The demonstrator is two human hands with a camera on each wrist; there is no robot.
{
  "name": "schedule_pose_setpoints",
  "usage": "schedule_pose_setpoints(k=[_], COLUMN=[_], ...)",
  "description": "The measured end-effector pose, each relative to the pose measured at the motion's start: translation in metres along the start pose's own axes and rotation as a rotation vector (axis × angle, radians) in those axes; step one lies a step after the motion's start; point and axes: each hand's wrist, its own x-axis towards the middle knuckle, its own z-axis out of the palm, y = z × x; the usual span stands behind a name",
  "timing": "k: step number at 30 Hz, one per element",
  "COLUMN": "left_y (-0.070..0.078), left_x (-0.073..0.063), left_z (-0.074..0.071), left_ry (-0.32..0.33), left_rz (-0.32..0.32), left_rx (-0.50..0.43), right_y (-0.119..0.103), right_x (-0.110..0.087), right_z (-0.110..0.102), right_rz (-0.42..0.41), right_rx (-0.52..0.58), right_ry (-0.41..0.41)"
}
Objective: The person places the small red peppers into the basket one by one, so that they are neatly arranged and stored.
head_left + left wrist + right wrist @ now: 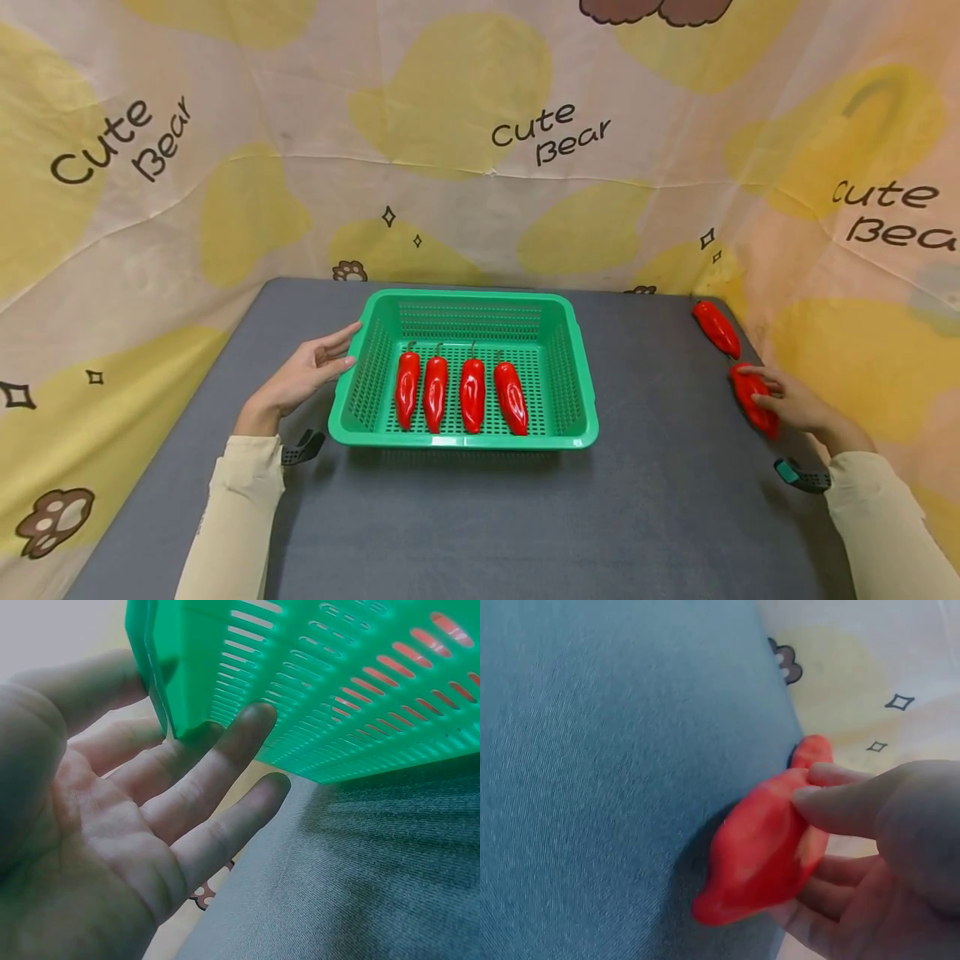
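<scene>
A green plastic basket (463,442) stands on the table, with several glossy red peppers (472,396) side by side on its slotted floor. My left hand (318,367) is at the basket's left rim, its thumb and fingertips touching the edge. In the left wrist view the fingers (217,776) look relaxed and fairly straight beside the slotted wall. At the table's right edge my right hand (795,404) pinches a red pepper (765,840) between thumb and fingers. Another red pepper (717,329) lies just beyond it, near the far right corner.
A grey table (480,525) carries everything. A patterned cloth (465,100) hangs behind it and along both sides, close to the right hand. Dark straps sit on the left wrist (302,450) and right wrist (802,477).
</scene>
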Motion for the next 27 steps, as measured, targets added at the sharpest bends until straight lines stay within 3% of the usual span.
schedule_pose_setpoints(k=[7, 17, 27], left_y=[0.000, 0.000, 0.001], left_x=[0.001, -0.001, -0.001], left_z=[0.000, 0.001, 0.000], left_ry=[0.003, -0.011, 0.000], left_rz=[-0.010, -0.006, -0.006], left_rx=[0.022, 0.012, 0.021], right_y=[-0.010, -0.044, -0.083], right_x=[-0.005, -0.005, 0.007], right_z=[-0.004, -0.007, -0.004], right_rz=[-0.028, -0.043, -0.173], right_rx=[0.166, 0.186, 0.289], right_ry=[0.050, 0.041, 0.041])
